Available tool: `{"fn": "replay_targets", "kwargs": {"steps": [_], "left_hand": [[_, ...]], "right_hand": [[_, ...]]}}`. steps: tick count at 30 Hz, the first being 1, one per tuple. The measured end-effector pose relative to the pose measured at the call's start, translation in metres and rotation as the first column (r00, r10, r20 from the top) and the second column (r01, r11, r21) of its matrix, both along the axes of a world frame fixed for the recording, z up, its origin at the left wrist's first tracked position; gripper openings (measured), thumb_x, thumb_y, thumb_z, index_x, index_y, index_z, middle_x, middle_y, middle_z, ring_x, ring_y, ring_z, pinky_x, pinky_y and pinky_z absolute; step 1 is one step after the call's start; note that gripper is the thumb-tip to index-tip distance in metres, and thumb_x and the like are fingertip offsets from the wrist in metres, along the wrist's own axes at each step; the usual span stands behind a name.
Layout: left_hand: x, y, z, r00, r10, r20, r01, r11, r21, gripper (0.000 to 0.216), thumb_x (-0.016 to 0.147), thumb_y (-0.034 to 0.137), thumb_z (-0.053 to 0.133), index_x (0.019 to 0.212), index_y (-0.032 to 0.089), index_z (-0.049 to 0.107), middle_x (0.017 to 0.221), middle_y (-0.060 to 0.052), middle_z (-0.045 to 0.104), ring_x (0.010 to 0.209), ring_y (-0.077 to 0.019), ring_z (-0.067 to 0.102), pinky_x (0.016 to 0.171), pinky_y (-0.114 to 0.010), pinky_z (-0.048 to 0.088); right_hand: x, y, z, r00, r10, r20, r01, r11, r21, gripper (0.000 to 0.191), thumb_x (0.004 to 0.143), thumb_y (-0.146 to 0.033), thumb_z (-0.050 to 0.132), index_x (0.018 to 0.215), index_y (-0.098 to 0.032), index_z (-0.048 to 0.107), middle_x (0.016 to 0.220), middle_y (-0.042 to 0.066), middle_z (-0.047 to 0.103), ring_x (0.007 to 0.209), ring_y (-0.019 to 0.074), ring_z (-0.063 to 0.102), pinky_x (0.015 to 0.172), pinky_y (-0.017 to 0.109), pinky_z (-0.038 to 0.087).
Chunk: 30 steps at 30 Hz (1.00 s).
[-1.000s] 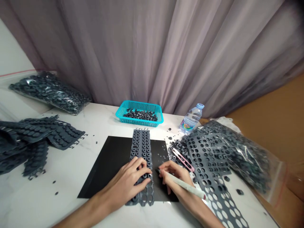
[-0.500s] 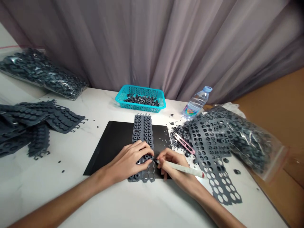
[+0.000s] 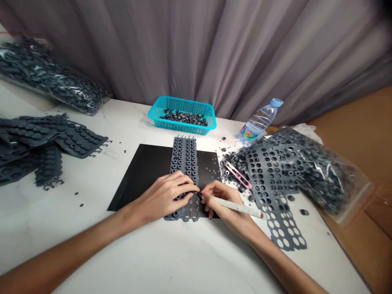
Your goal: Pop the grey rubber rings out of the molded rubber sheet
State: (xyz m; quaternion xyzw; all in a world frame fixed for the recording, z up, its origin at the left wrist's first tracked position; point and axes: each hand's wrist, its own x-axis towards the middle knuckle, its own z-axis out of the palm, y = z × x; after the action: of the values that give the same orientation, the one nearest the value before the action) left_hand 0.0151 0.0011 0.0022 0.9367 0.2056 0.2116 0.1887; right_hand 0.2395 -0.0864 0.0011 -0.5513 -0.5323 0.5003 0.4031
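A dark grey moulded rubber sheet (image 3: 185, 154) with rows of round parts lies lengthwise on a black mat (image 3: 147, 171). Empty round holes show at its near right end. My left hand (image 3: 167, 191) rests over the sheet, its thumb and forefinger closed at the right edge; what lies between the fingertips is mostly hidden. My right hand (image 3: 221, 200) is closed round a slim white pen-shaped tool (image 3: 239, 207) with a red end. The tool's dark tip points at the sheet's edge, close to my left fingertips.
A turquoise basket (image 3: 180, 129) of small dark parts stands behind the mat. Rightward are a water bottle (image 3: 259, 122), a pink cutter (image 3: 239, 175), loose parts, a punched-out sheet (image 3: 283, 224) and a filled plastic bag (image 3: 333, 179). More rubber sheets (image 3: 76, 141) and another bag (image 3: 55, 77) lie left.
The view has tilted slightly, so the things on the table sit higher in the picture. My left forefinger has straightened towards the tool's tip. My right hand keeps its hold on the tool.
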Motion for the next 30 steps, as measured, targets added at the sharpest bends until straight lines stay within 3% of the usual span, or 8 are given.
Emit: {"fn": "replay_targets", "kwargs": {"steps": [14,30], "left_hand": [[0.0028,-0.0001,-0.0038,0.999,0.038,0.037,-0.038,0.999,-0.014,0.017,0.103,0.022,0.061,0.117,0.022,0.071,0.113,-0.002,0.074,0.105,-0.0198,0.067,0.095,-0.036,0.054],[0.004,-0.0005,-0.0026,0.999,0.044,0.016,-0.044,0.999,0.026,0.016,0.106,0.022,0.056,0.114,0.02,0.069,0.112,-0.003,0.073,0.102,-0.0208,0.067,0.093,-0.038,0.053]], "right_hand": [[0.0006,0.0014,-0.0005,0.999,0.005,0.049,-0.006,1.0,0.023,0.01,0.096,-0.029,0.061,0.092,-0.02,0.062,0.072,-0.002,0.063,0.061,0.0133,0.062,0.055,0.023,0.049],[-0.0006,0.0001,0.0014,0.999,0.013,0.052,-0.014,0.999,0.032,0.006,0.097,-0.025,0.058,0.094,-0.021,0.061,0.074,-0.002,0.062,0.064,0.0137,0.063,0.056,0.023,0.05]]}}
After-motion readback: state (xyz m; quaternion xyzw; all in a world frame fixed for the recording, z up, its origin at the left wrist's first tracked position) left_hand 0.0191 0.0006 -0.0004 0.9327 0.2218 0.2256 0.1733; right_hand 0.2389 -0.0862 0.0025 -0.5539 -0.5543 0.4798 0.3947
